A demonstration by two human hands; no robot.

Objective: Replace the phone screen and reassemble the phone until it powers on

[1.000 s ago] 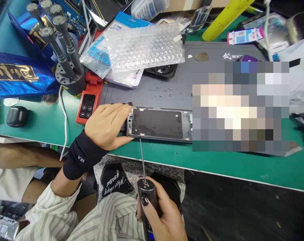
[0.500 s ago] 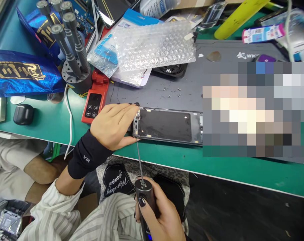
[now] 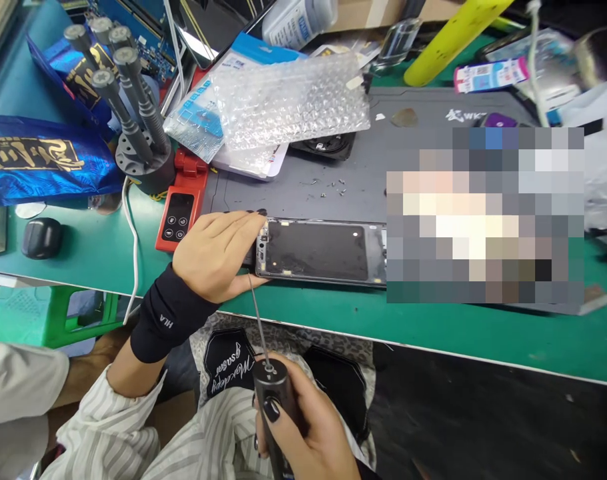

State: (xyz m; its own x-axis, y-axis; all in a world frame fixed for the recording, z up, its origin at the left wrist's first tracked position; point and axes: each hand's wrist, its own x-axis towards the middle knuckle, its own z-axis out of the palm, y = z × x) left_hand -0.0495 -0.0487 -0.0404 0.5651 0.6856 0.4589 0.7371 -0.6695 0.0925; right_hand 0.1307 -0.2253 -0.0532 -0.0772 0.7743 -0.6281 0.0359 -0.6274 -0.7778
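Observation:
My left hand, in a black wristband, grips the left end of an opened phone frame. Its fingers lie along the far side, and the thumb is at the near edge. The frame's dark inner face points up; a pixelated patch hides its right end. My right hand is wrapped around a dark cylindrical power tool with a long thin metal rod. The rod's tip is by my left thumb, near the frame's lower left corner; whether it touches anything I cannot tell.
Small screws lie on the grey mat behind the frame. Bubble wrap, a red device, a round bit holder and a blue bag stand around. Another person's leg shows at lower left beside a green stool.
The rod's tip has shifted left, from the frame's lower left corner toward my left thumb. My left hand keeps its hold. The whole view has shifted slightly, and more of the green stool shows.

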